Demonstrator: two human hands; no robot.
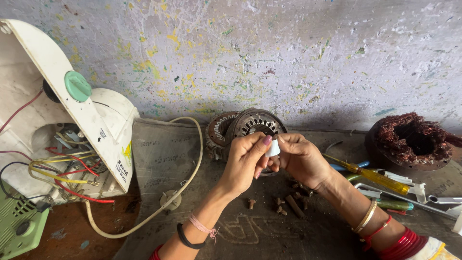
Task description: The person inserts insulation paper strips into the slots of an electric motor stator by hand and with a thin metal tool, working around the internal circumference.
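Both my hands meet in the middle of the view, above a dark mat. My left hand (244,161) and my right hand (301,159) pinch a small white tube-like piece (273,148) between their fingertips. Just behind them a round metal motor stator (250,124) with slotted core leans against the wall. Rusty bolts and nuts (288,202) lie scattered on the mat below my hands.
An opened white appliance housing (91,120) with red and yellow wires stands at left, a cream cable (192,163) looping from it. A burnt copper winding (411,139) sits at right, beside a yellow-handled screwdriver (373,175), green-handled tools and a green box (19,226).
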